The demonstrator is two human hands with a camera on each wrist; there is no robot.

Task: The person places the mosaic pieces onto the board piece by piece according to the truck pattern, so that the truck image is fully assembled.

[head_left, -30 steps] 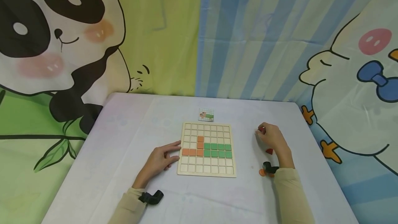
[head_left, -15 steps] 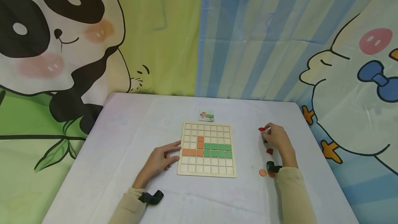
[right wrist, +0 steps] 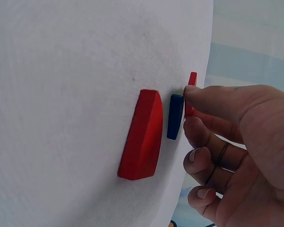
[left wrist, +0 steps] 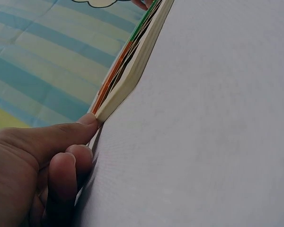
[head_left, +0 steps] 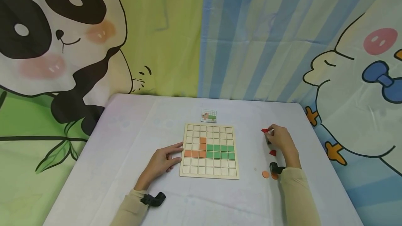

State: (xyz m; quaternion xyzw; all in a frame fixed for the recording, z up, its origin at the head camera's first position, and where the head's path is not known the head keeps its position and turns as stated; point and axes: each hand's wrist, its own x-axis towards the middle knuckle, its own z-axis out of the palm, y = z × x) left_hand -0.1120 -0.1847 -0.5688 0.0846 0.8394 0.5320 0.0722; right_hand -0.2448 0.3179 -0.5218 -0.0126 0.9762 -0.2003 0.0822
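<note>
The left hand [head_left: 160,160] lies at the left edge of a wooden grid board [head_left: 208,172], its index finger and thumb touching that edge. Seen from the left wrist, the thumb [left wrist: 61,137] tip meets the board's rim [left wrist: 132,78], other fingers bent below. Orange and green squares fill some cells. The right hand [head_left: 281,142] pinches the end of a small red piece [head_left: 265,130] between thumb and index finger. Beside the fingertips is a dark blue piece [right wrist: 175,117], partly hidden in the head view. Nearer lies another red piece [right wrist: 141,137] with a curved side.
A small picture card [head_left: 208,116] lies behind the board. Two orange round pieces, one in plain sight [head_left: 265,174], lie near the right wrist; the wrist camera [head_left: 276,168] partly covers the other. The white table [head_left: 150,114] backs onto cartoon-printed curtains [head_left: 251,44].
The right hand has shifted slightly right, bringing the red piece at its fingertips into clearer view, and has barely moved in the last half second. The left hand and board stay put.
</note>
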